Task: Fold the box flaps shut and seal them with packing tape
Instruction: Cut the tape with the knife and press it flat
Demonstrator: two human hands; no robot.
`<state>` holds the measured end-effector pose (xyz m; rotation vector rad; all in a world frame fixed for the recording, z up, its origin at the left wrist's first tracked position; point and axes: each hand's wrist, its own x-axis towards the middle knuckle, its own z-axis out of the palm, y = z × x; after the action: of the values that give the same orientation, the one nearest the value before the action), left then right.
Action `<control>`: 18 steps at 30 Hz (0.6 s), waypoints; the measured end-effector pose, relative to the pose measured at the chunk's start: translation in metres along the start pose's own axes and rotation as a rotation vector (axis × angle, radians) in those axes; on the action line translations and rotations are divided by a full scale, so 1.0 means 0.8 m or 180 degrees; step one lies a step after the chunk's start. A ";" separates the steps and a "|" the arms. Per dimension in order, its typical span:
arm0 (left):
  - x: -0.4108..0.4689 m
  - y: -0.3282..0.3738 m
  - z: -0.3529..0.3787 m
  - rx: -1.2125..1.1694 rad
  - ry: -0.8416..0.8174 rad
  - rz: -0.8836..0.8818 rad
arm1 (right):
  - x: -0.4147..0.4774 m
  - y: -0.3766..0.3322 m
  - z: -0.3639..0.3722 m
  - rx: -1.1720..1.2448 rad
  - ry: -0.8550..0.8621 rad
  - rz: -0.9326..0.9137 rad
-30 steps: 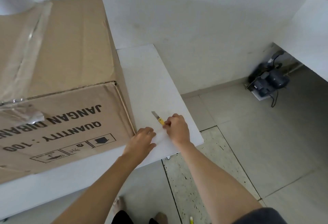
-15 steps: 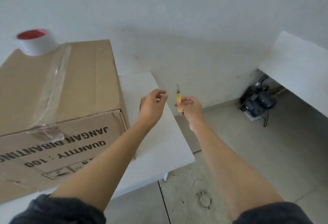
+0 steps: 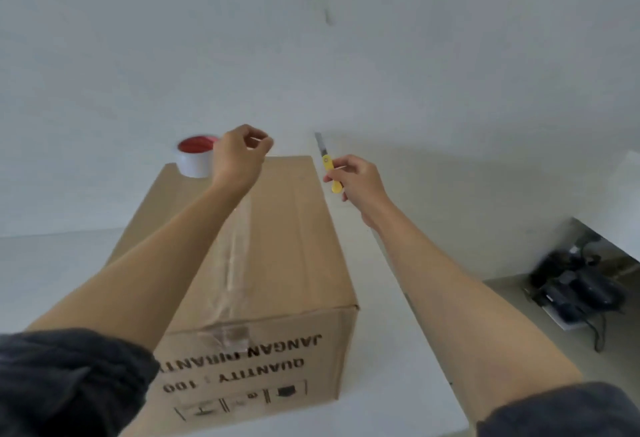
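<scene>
Brown box [image 3: 277,228] sits on the white surface [image 3: 388,332], flaps shut, clear tape [image 3: 235,256] down its middle. The right grip [image 3: 356,183] holds a yellow knife [image 3: 327,163], likely for cutting tape. The left grip [image 3: 240,156] curls beside the tape roll [image 3: 194,159]; I cannot tell if it holds anything.

Your box [image 3: 284,228] is plain brown cardboard, with black lettering and symbols on its end face. Clear glossy tape strip [image 3: 237,249] down the top seam. White tape roll [image 3: 194,163], red core. Yellow-handled knife [image 3: 328,166], grey blade. White bench [image 3: 391,350]. Your sleeves [image 3: 69,377] are dark grey. Pale grey-white wall [image 3: 346,55].
</scene>
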<state>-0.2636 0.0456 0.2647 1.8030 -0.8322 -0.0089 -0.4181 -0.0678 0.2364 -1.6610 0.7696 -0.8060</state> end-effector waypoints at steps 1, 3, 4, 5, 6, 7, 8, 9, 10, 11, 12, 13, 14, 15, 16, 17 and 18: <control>0.014 -0.016 -0.017 0.0144 0.0039 0.0006 | 0.013 -0.005 0.021 -0.0068 -0.0027 -0.0019; 0.038 -0.047 -0.049 0.0335 0.0057 0.0024 | 0.040 -0.012 0.059 -0.0216 -0.0043 -0.0034; 0.046 -0.062 -0.062 0.0371 0.0041 0.0029 | 0.054 -0.013 0.076 -0.0280 -0.0064 -0.0030; 0.057 -0.078 -0.077 0.0387 0.0043 0.0064 | 0.070 -0.015 0.097 -0.0310 -0.0100 -0.0020; 0.066 -0.095 -0.090 0.0424 0.0055 0.0142 | 0.085 -0.015 0.117 -0.0339 -0.0127 -0.0007; 0.073 -0.111 -0.100 0.0504 0.0057 0.0253 | 0.096 -0.015 0.132 -0.0382 -0.0137 0.0004; 0.079 -0.128 -0.108 0.0673 0.0012 0.0343 | 0.108 -0.013 0.146 -0.0414 -0.0123 0.0018; 0.086 -0.145 -0.114 0.0924 -0.0106 0.0358 | 0.119 -0.012 0.159 -0.0397 -0.0093 0.0038; 0.090 -0.157 -0.118 0.1179 -0.0296 0.0263 | 0.128 -0.010 0.168 -0.0347 -0.0051 0.0068; 0.092 -0.167 -0.120 0.1302 -0.0519 0.0060 | 0.136 -0.009 0.175 -0.0305 -0.0004 0.0098; 0.097 -0.176 -0.123 0.1272 -0.0728 -0.0177 | 0.143 -0.008 0.184 -0.0298 0.0042 0.0125; 0.102 -0.183 -0.124 0.1168 -0.0884 -0.0354 | 0.149 -0.008 0.191 -0.0322 0.0096 0.0138; 0.107 -0.187 -0.123 0.1108 -0.1003 -0.0438 | 0.154 -0.007 0.196 -0.0352 0.0146 0.0141; 0.111 -0.190 -0.122 0.1113 -0.1093 -0.0467 | 0.158 -0.007 0.200 -0.0363 0.0187 0.0130; 0.115 -0.191 -0.118 0.1144 -0.1144 -0.0485 | 0.161 -0.006 0.202 -0.0372 0.0225 0.0123; 0.118 -0.189 -0.115 0.1190 -0.1149 -0.0490 | 0.164 -0.005 0.203 -0.0378 0.0265 0.0123; 0.120 -0.185 -0.111 0.1265 -0.1113 -0.0495 | 0.167 -0.004 0.203 -0.0383 0.0305 0.0131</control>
<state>-0.0780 0.0904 0.2133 2.2791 -0.9862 -0.2846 -0.2091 -0.0892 0.2259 -1.7169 0.9319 -0.8288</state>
